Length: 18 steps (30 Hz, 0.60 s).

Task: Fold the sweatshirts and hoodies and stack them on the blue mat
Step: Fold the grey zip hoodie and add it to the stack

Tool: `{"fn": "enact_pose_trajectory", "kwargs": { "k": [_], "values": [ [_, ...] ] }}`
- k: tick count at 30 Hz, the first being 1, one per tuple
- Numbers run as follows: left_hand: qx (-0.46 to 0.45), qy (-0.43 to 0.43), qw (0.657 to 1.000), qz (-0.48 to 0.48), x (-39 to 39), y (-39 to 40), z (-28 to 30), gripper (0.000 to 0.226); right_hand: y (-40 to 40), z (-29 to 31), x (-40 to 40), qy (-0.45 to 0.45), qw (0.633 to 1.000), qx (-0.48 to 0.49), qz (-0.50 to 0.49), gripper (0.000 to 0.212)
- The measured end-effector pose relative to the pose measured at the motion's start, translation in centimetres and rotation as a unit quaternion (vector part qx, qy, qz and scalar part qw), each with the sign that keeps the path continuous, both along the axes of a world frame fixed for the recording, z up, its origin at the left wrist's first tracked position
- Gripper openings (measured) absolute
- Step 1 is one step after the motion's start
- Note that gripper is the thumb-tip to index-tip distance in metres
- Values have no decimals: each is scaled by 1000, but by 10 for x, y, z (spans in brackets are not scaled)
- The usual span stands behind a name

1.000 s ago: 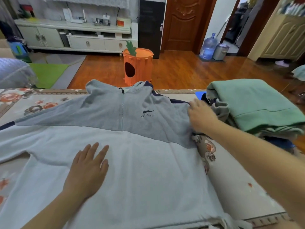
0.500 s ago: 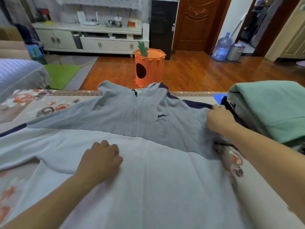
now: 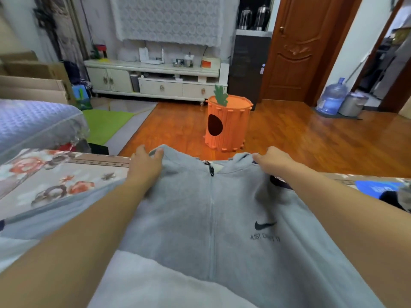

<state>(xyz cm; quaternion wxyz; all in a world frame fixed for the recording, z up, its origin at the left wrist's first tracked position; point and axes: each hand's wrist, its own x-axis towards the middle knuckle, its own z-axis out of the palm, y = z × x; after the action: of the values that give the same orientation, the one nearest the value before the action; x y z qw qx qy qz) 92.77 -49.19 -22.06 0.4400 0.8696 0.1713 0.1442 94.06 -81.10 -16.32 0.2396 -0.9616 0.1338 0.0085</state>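
A grey zip hoodie (image 3: 222, 230) with a dark logo on the chest lies face up on the floral-covered table (image 3: 55, 181), its lighter lower half towards me. Both arms reach across it to the far edge. My left hand (image 3: 145, 162) grips the left side of the hood, thumb and fingers curled round the fabric. At the hood's right side my right hand (image 3: 273, 160) pinches the fabric with curled fingers. A corner of the blue mat (image 3: 375, 187) shows at the right edge, with a dark garment (image 3: 394, 200) lying on it.
Beyond the table's far edge stands an orange carrot-shaped bin (image 3: 226, 124) on the wooden floor. A bed with a purple cover (image 3: 33, 121) is at the left. A white cabinet (image 3: 155, 78) lines the back wall; a water jug (image 3: 331, 98) stands at the right.
Both hands left the hoodie's body and right sleeve and reached to the hood at the far edge. The view leaned forward; the green folded stack went out of view.
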Motion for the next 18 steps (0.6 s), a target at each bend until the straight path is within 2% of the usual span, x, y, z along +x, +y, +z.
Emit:
{"fn": "enact_pose_trajectory", "kwargs": {
  "k": [1,4,6,9,11,12,13,14,15,17,18],
  "values": [
    [-11,9,1000,-3,1,-2,-12,58,3,-5,6,14,1000,-1,0,34],
    [89,34,995,-12,-3,-5,-35,45,10,-24,16,42,999,6,-3,23],
    [80,-11,997,-11,-4,-1,-36,30,11,-29,14,-36,998,46,-14,19],
    [-11,-111,993,-30,-8,5,-32,23,1,-17,-17,-249,959,132,3,16],
    [-120,-151,980,-45,-26,6,-19,16,-7,-9,-65,-343,921,161,88,9],
    [-191,-177,964,-58,-40,8,-8,11,-11,-5,-92,-358,909,155,149,8],
    [-226,-198,949,-92,-60,14,2,4,-20,-6,-119,-343,905,143,205,11],
    [-197,-201,951,-131,-80,25,7,8,-32,-8,-143,-291,914,121,257,17],
    [-135,-179,957,-187,-101,40,11,19,-49,-14,-161,-209,927,91,298,24],
    [55,-37,956,-287,-136,71,4,36,-73,-20,-184,-10,937,-5,349,37],
    [122,21,952,-281,-144,87,-5,40,-78,-23,-188,44,935,-55,349,46]
  ]
}}
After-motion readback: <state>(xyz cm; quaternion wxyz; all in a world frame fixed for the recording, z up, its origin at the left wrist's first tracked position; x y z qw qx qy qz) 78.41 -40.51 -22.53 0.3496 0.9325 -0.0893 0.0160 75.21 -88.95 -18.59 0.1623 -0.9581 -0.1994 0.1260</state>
